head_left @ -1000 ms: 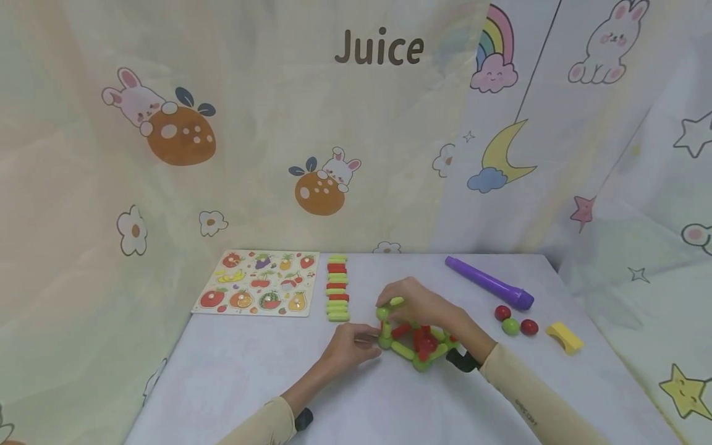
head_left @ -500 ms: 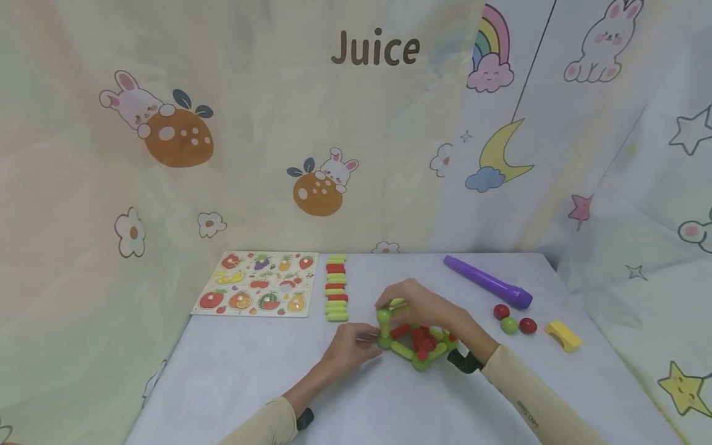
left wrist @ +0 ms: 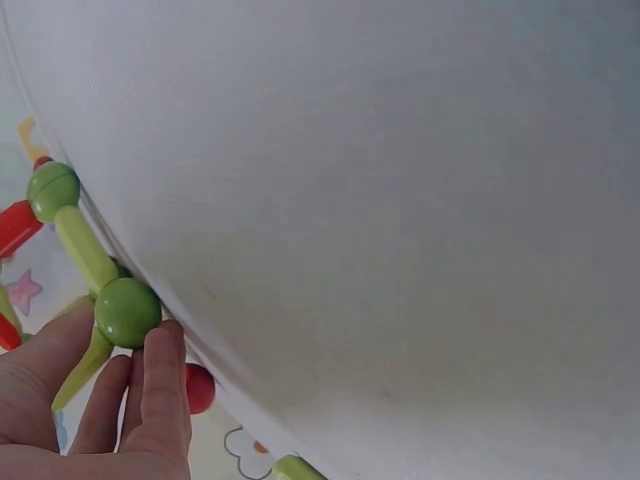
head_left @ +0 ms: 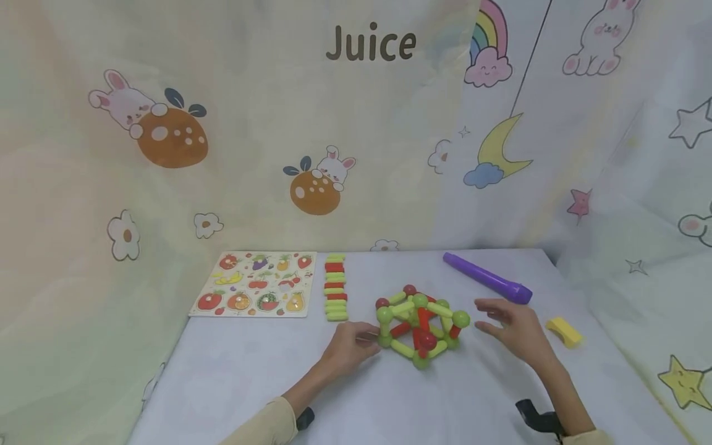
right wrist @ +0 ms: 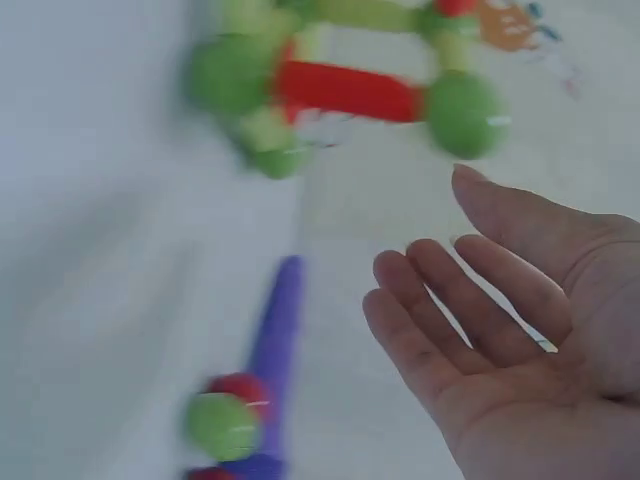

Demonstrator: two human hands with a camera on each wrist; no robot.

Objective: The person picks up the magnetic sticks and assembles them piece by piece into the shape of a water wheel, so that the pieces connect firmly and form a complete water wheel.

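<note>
A ball-and-stick building frame (head_left: 427, 341) of green and red balls joined by light-green and red rods stands on the table. My left hand (head_left: 350, 347) holds its lower left corner. In the left wrist view, the thumb and fingers pinch a green ball (left wrist: 128, 312) there. To the right of the frame, my right hand (head_left: 518, 332) hovers with nothing in it, thumb and fingers apart. The right wrist view shows its palm beside a blurred green corner ball (right wrist: 465, 115). Loose balls, including a green ball (right wrist: 222, 427), lie beyond and are hidden by the right hand in the head view.
A column of light-green and red rods (head_left: 335, 296) lies left of the frame. Further left is a fruit puzzle board (head_left: 253, 312). A purple microphone-shaped stick (head_left: 486, 278) lies at the back right, and a yellow arched block (head_left: 564, 332) near the right edge.
My right hand has let go of the frame's upper left part and moved right, uncovering the frame's top. My left hand stays at the same corner.
</note>
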